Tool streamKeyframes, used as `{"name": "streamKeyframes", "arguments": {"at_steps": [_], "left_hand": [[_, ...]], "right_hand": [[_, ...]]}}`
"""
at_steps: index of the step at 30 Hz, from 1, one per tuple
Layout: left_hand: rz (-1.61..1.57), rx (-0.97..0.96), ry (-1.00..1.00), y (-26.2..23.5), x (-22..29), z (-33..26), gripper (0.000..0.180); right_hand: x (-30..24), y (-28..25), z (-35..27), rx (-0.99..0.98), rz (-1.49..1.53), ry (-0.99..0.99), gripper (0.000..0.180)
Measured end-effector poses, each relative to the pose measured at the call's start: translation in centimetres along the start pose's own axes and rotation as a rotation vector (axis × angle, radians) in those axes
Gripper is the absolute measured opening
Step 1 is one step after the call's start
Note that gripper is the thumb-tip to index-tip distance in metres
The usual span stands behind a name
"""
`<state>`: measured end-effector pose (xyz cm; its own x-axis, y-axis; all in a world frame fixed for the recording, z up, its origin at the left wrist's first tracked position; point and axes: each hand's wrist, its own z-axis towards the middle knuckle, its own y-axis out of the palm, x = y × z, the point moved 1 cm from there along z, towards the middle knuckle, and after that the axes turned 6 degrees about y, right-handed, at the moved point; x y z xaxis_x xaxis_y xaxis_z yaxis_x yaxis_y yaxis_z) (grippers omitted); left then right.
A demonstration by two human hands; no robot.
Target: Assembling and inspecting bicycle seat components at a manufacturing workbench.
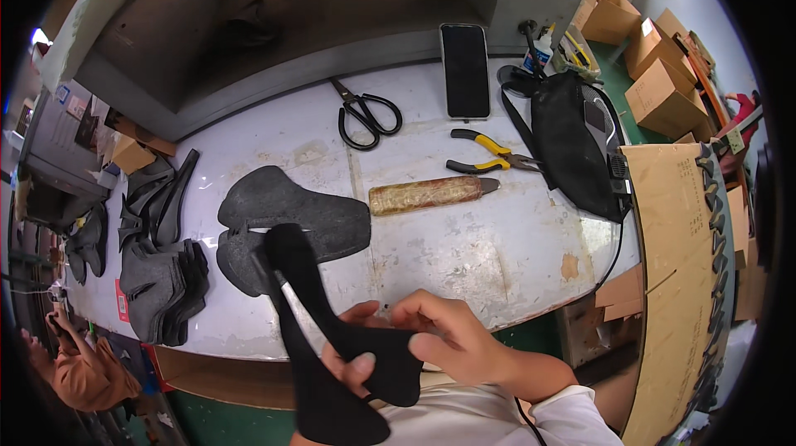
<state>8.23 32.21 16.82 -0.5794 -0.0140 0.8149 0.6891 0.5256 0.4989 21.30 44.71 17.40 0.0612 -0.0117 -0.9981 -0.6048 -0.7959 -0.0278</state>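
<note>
Holding the forked black shoe-upper piece [377,355] by the surface [531,247] edge, left hand [355,370] pinching it, right hand [464,348] half-curled at its corner, grip unclear, I could drop or crease it if my left thumb slackens.

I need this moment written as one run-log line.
left hand: holding black piece | right hand: touching its right edge | table: grey pieces, scissors, pliers, phone

My held piece [391,373] at bench [448,264] front edge; stack [157,293] left, tool [427,195] behind, scissors [369,121] and phone [466,73] farther back, pliers [495,156] right, bag [568,147] far right.
</note>
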Motion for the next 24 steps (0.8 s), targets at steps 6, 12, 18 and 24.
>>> {"name": "streamKeyframes", "arguments": {"at_steps": [6, 12, 18, 24], "left_hand": [[-0.255, -0.246, -0.24, -0.6, -0.7, 0.9, 0.082], [-0.122, -0.094, -0.125, 2.4, 0.4, -0.9, 0.074], [0.306, -0.388, -0.011, -0.2, -0.7, 0.3, 0.066], [0.405, -0.22, -0.229, 0.4, 0.1, -2.0, 0.048]], "right_hand": [[0.1, 1.4, 0.0, 0.219, -0.168, -0.217, 0.014], [0.8, 1.1, -0.5, 0.149, -0.116, -0.135, 0.012], [0.0, 0.7, -1.1, 0.018, 0.479, 0.184, 0.016], [0.5, -0.4, -0.6, -0.049, 0.015, 0.172, 0.019]]}}
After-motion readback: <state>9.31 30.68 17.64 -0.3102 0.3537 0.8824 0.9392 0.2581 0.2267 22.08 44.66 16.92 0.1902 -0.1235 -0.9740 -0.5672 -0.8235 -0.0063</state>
